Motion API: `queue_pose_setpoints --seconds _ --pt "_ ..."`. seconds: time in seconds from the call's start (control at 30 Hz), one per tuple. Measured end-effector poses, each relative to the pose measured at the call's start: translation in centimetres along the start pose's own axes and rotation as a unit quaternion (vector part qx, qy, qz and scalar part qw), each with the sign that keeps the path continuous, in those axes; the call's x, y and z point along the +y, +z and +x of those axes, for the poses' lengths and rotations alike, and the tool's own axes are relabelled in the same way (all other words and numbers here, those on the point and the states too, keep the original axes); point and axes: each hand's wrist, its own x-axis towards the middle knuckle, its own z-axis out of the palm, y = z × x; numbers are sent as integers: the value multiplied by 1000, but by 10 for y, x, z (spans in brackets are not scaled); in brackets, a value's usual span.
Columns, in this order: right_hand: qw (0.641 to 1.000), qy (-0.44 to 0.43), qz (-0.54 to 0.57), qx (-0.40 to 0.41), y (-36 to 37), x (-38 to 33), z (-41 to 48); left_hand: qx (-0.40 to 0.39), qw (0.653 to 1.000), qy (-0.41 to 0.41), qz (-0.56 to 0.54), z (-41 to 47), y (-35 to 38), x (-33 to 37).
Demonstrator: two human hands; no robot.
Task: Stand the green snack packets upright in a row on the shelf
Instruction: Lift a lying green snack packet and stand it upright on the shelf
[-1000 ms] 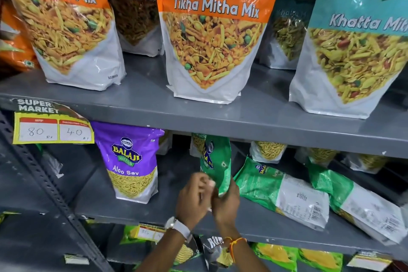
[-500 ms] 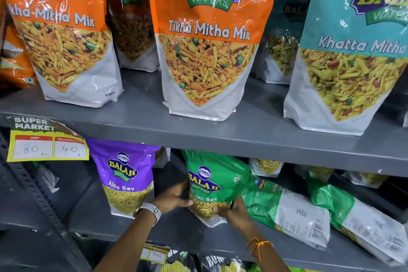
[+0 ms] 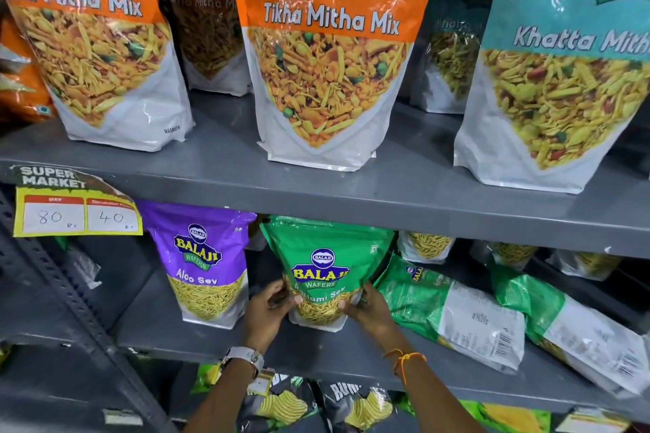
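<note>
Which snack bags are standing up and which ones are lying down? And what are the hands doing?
Green Balaji packet: upright on the middle shelf, held at both lower sides.
Left hand: gripping its left side.
Right hand: gripping its right side.
Second green packet: lying down, back label up.
Third green packet: lying down, back label up.
Purple Aloo Sev packet: upright.
Orange Tikha Mitha Mix bag: upright.
Teal Khatta Mitha bag: upright.

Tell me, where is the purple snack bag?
The purple Aloo Sev packet stands upright on the middle shelf, left of the green packet that both hands are holding, just below the yellow price tag.
</note>
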Motion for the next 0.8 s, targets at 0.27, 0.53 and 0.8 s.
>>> queue_pose_setpoints --seconds 0.27,0.53,0.8 --pt "1000 -19 -6 23 10 4 -7 36 999 19 33 -6 -5 -10" --pt "997 -58 -30 34 7 8 -12 30 997 35 63 -12 -4 -12" --pt "993 -75 -94 3 5 10 -11 33 997 15 71 -18 -3 -10"
